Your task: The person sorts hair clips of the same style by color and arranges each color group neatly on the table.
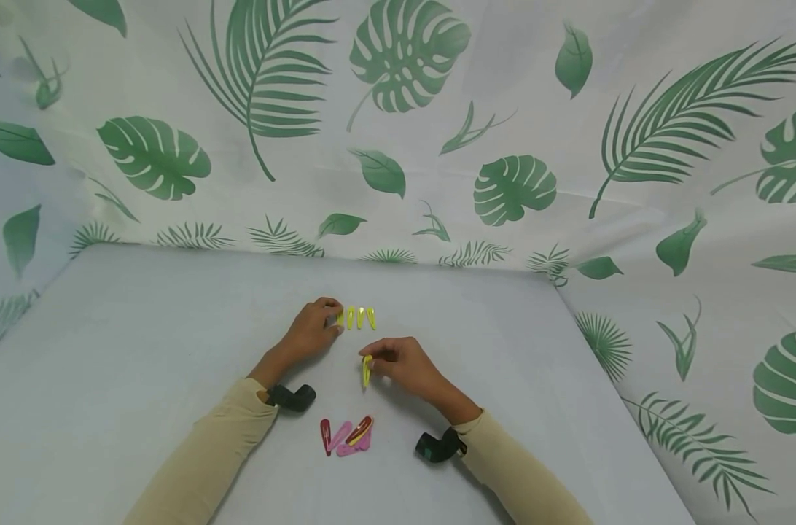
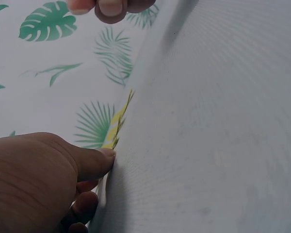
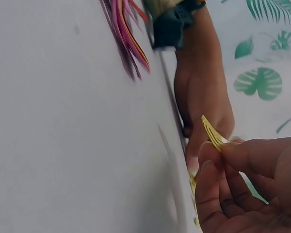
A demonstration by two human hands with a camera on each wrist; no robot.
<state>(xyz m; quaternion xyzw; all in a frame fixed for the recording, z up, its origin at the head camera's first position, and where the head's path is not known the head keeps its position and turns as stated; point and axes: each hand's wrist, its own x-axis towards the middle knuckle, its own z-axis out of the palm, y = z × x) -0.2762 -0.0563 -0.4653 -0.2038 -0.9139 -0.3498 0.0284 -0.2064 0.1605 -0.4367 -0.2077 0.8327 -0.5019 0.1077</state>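
Observation:
Several yellow snap hair clips (image 1: 361, 318) lie side by side in a short row on the white table. My left hand (image 1: 314, 328) is at the row's left end, its thumb and a fingertip at either end of the leftmost clip. The left wrist view has the thumb (image 2: 94, 162) right against a yellow clip's edge. Closer to me, my right hand (image 1: 406, 364) pinches another yellow hair clip (image 1: 367, 372) between thumb and fingers, its narrow end pointing down in the head view. That clip (image 3: 212, 133) sticks out past the fingertips in the right wrist view.
Nearer me on the table (image 1: 142, 350) is a loose pile: a dark red hair clip (image 1: 326, 436), pink clips (image 1: 352, 450), and a red clip (image 1: 359, 429) overlapping a yellow one. A leaf-printed cloth (image 1: 437, 146) stands behind the table and along its sides. Both wrists wear black cameras.

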